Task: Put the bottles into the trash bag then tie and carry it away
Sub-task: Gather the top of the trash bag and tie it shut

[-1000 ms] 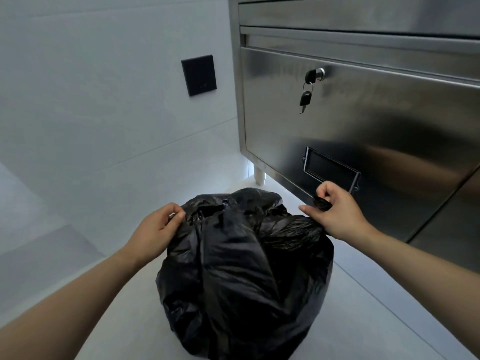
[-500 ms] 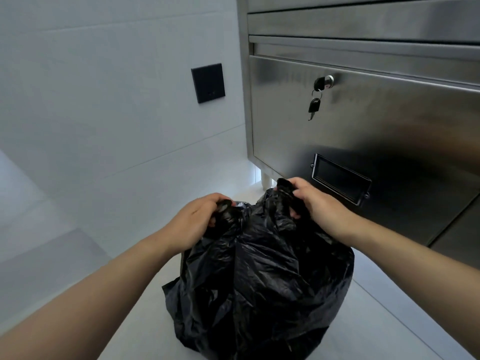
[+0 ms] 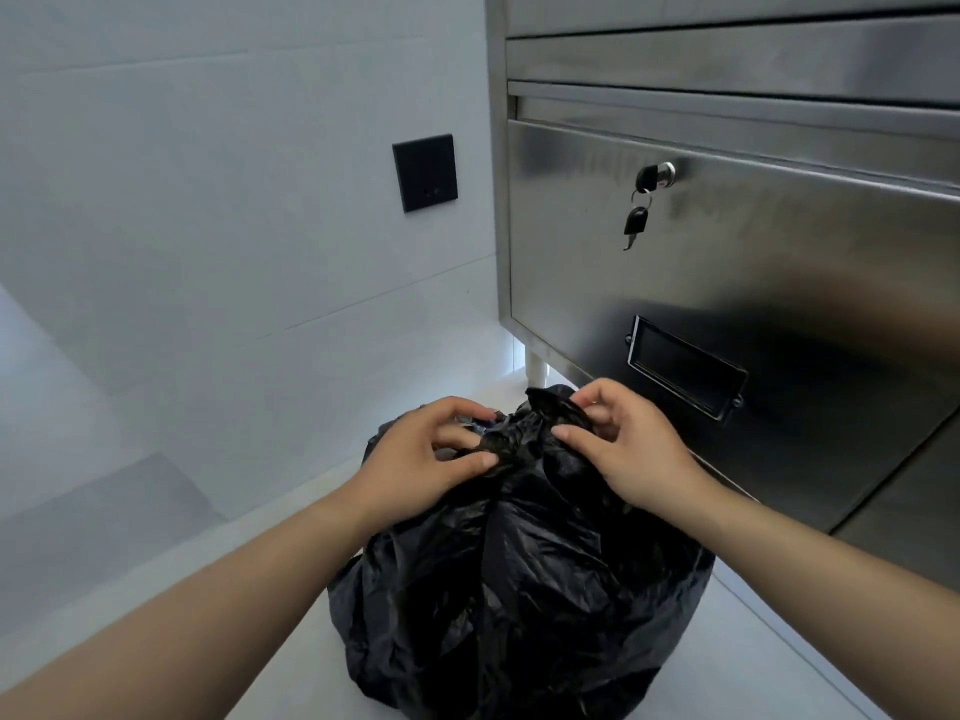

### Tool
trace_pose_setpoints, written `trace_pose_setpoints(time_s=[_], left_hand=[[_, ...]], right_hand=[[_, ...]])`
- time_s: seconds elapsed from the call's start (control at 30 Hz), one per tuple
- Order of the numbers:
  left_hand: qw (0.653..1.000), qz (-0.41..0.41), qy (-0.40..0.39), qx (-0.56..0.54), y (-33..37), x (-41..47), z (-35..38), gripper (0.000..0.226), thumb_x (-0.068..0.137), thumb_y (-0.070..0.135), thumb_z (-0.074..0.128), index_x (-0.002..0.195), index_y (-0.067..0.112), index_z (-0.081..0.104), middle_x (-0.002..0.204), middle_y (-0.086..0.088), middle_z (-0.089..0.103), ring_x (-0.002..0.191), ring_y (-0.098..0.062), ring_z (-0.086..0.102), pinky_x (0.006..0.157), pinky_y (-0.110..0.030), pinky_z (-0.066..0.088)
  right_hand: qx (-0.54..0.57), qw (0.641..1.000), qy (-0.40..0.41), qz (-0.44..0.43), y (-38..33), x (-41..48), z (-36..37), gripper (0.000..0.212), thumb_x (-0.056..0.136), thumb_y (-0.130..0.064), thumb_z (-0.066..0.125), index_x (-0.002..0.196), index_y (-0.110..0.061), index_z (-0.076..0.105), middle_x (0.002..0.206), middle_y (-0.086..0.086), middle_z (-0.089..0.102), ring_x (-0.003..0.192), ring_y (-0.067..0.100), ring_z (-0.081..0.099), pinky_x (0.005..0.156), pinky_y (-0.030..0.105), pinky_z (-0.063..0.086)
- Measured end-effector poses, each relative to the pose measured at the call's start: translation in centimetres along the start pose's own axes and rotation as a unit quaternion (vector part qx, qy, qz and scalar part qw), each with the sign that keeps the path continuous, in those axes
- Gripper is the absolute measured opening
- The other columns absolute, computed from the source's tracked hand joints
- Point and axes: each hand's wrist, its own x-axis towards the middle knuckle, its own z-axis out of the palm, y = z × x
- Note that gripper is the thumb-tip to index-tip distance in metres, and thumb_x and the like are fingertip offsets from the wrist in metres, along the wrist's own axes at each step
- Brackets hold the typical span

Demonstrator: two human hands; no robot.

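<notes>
Crinkled black plastic being bunched together
The left hand (image 3: 428,462) is pinching the gathered neck of the bulging, glossy trash bag (image 3: 519,589) sitting on the pale floor (image 3: 779,657); the right hand (image 3: 626,452) is gripping it too, before a brushed-steel cabinet (image 3: 779,262).

Arms extended; left hand (image 3: 421,459) and right hand (image 3: 631,449) close together, fingers pinching.

Black trash bag (image 3: 519,589), silver cabinet (image 3: 779,262), black wall plate (image 3: 425,173)

Steel cabinet (image 3: 779,283), keys (image 3: 637,220) hanging from lock (image 3: 658,174); black wall plate (image 3: 425,173).
</notes>
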Motion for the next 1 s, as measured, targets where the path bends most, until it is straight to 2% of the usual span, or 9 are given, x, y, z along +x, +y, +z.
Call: trace_pose_setpoints(time_s=[0.13,0.27,0.4,0.53,0.63,0.73,0.83,0.9,1.0], left_hand=[[0.994,-0.087,0.059,0.000,-1.9,-0.2,3.3,0.034,0.069,0.026,0.081,0.098,0.031,0.063,0.094,0.001,0.067,0.079,-0.006,0.064,0.071,-0.011,0.046],[0.988,-0.116,0.093,0.047,-3.3,-0.4,4.7,0.044,0.067,0.037,0.081,0.106,0.030,0.061,0.091,0.013,0.057,0.077,0.001,0.057,0.060,-0.004,0.041],[0.985,-0.139,0.076,0.063,-4.2,-0.3,4.9,0.049,0.067,0.039,0.081,0.109,0.024,0.060,0.092,0.012,0.057,0.081,0.000,0.056,0.064,-0.006,0.040],[0.980,-0.150,0.036,0.125,-5.5,-0.7,5.6,0.050,0.068,0.044,0.079,0.107,0.018,0.064,0.101,0.008,0.062,0.094,-0.009,0.056,0.079,-0.019,0.039],[0.972,-0.085,0.041,0.217,-6.1,-0.6,6.0,0.041,0.067,0.045,0.079,0.098,0.023,0.064,0.103,0.006,0.053,0.100,-0.012,0.051,0.085,-0.021,0.037],[0.974,-0.041,0.031,0.222,-6.6,-0.4,6.0,0.036,0.066,0.041,0.080,0.093,0.025,0.063,0.110,0.008,0.051,0.107,-0.011,0.047,0.092,-0.020,0.035],[0.981,-0.036,0.007,0.189,-6.9,-0.2,6.1,0.033,0.069,0.037,0.079,0.091,0.029,0.055,0.109,0.009,0.055,0.105,-0.009,0.050,0.088,-0.018,0.036],[0.985,-0.040,0.009,0.169,-7.1,-0.2,6.2,0.032,0.071,0.036,0.078,0.090,0.028,0.054,0.100,0.010,0.058,0.098,-0.009,0.053,0.085,-0.023,0.042],[0.991,-0.057,0.031,0.114,-7.1,-0.6,6.2,0.035,0.070,0.032,0.079,0.090,0.029,0.051,0.092,0.018,0.057,0.091,0.005,0.052,0.076,-0.007,0.037]], right_hand=[[-0.045,0.998,0.038,-0.021,1.9,-0.9,1.9,0.016,0.077,-0.025,0.073,0.074,-0.037,0.063,0.074,-0.018,0.068,0.072,-0.002,0.062,0.069,0.011,0.047],[-0.114,0.993,0.004,-0.044,3.6,-1.9,2.3,0.013,0.088,-0.022,0.060,0.096,-0.025,0.070,0.087,-0.021,0.065,0.083,-0.010,0.058,0.075,0.000,0.038],[-0.111,0.994,-0.022,-0.003,4.7,-2.0,2.3,0.017,0.083,-0.015,0.066,0.096,-0.026,0.068,0.097,-0.012,0.057,0.073,0.006,0.061,0.067,0.004,0.043],[-0.063,0.993,-0.045,0.091,5.8,-1.6,2.1,0.038,0.075,-0.020,0.076,0.106,-0.031,0.058,0.080,-0.009,0.063,0.065,0.005,0.059,0.065,0.013,0.044],[-0.108,0.989,-0.070,0.075,6.3,-1.3,1.5,0.051,0.068,-0.027,0.081,0.111,-0.033,0.056,0.078,-0.012,0.066,0.075,0.000,0.058,0.073,0.016,0.043],[-0.241,0.966,-0.096,-0.008,7.2,-0.7,0.9,0.066,0.062,-0.041,0.082,0.122,-0.035,0.053,0.121,-0.011,0.052,0.118,0.012,0.040,0.103,0.031,0.033],[-0.247,0.955,-0.165,0.006,8.2,0.2,0.4,0.095,0.057,-0.053,0.079,0.136,-0.053,0.026,0.154,-0.017,0.005,0.143,0.013,-0.004,0.113,0.045,0.009],[-0.173,0.961,-0.209,0.045,8.8,0.5,0.5,0.103,0.057,-0.052,0.080,0.136,-0.059,0.013,0.155,-0.019,-0.004,0.144,0.010,-0.005,0.116,0.040,0.010],[-0.102,0.962,-0.247,0.064,9.2,0.2,1.3,0.105,0.058,-0.048,0.082,0.133,-0.061,0.010,0.155,-0.015,0.009,0.141,0.001,0.009,0.116,0.028,0.016]])
